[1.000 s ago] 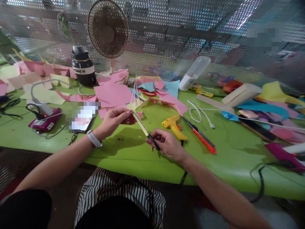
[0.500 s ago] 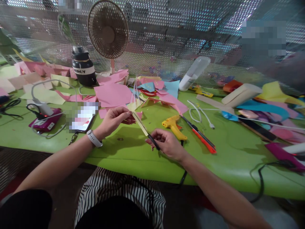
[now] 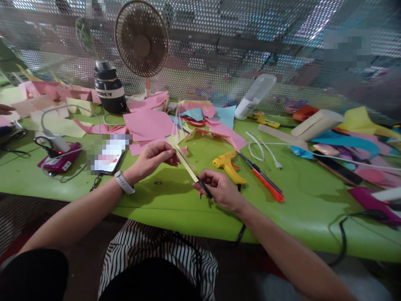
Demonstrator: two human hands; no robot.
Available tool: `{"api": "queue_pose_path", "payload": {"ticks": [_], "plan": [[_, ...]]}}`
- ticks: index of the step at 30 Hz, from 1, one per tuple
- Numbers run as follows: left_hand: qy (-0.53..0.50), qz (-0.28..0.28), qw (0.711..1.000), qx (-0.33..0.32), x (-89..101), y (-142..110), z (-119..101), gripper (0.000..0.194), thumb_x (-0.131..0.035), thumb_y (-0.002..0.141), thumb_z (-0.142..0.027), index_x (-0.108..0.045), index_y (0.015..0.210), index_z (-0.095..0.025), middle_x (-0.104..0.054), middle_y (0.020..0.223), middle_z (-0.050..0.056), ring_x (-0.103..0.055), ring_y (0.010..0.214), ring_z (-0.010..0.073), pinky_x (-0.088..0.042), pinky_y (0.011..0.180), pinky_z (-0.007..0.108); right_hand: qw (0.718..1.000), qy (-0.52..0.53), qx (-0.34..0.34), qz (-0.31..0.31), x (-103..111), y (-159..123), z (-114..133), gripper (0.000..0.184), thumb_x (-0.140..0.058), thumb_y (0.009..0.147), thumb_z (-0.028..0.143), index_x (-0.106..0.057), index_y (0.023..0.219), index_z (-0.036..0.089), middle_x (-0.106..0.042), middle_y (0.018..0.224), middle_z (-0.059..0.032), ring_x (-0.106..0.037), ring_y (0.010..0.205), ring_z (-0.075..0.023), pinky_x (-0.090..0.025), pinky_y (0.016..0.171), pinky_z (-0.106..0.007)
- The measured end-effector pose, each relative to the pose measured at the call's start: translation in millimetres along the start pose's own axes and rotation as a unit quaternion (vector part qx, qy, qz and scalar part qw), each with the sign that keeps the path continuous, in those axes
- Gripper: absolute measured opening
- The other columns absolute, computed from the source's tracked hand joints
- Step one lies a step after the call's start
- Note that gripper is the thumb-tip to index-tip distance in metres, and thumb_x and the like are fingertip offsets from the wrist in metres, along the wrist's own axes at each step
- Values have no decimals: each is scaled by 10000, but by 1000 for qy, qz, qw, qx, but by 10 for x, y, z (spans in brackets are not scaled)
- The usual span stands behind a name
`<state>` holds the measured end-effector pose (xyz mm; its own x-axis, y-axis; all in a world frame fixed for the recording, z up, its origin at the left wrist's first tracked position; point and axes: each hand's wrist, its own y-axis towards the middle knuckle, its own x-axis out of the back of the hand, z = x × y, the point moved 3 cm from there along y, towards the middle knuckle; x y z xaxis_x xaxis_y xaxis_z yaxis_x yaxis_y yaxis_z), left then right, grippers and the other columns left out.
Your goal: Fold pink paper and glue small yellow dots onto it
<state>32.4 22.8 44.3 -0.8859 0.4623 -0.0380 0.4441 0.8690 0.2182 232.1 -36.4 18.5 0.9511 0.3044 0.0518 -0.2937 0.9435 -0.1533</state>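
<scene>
My left hand (image 3: 156,159), with a white band at the wrist, pinches the upper end of a narrow pale yellow paper strip (image 3: 188,168). The strip slants down to the right above the green table. My right hand (image 3: 219,189) is closed on a slim black tool (image 3: 204,188), which meets the strip's lower end; its exact kind is partly hidden by the fingers. Just beyond that hand lies a yellow glue gun (image 3: 228,166). A red and black utility knife (image 3: 263,179) rests to its right.
Pink paper sheets (image 3: 148,124) cover the back of the green table (image 3: 175,205). A phone (image 3: 109,154), a purple power strip (image 3: 64,159), a black bottle (image 3: 109,92) and a fan (image 3: 142,39) stand or lie left. Another person's hand (image 3: 6,109) shows at the left edge.
The black tool and right fingers have shifted slightly right and down, with more strip showing between the hands. Another person's hand has come in at the left edge.
</scene>
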Motion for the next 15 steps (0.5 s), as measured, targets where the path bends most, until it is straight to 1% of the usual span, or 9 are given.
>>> {"api": "queue_pose_path", "payload": {"ticks": [5, 10, 15], "plan": [[-12, 5, 1000, 1, -5, -2, 12, 237, -670, 869, -372, -627, 811, -146, -710, 762, 50, -674, 704, 123, -568, 724, 257, 1000, 8, -10, 5, 1, -2, 0, 471, -901, 529, 494, -581, 687, 187, -589, 597, 40, -546, 507, -90, -477, 475, -229], [-10, 1, 1000, 10, 0, -12, 7, 234, -672, 870, -367, -624, 810, -147, -716, 764, 52, -682, 710, 127, -568, 726, 260, 1000, 12, -5, 8, 14, -4, -17, 449, -901, 551, 470, -590, 699, 182, -597, 616, 39, -559, 520, -88, -487, 491, -225], [-15, 26, 1000, -1, -8, -3, 11, 241, -670, 884, -365, -645, 820, -134, -716, 760, 51, -682, 719, 120, -564, 729, 246, 1000, 1, -8, 14, 10, -8, -5, 455, -887, 564, 488, -573, 694, 185, -594, 585, 39, -538, 492, -88, -455, 458, -224]]}}
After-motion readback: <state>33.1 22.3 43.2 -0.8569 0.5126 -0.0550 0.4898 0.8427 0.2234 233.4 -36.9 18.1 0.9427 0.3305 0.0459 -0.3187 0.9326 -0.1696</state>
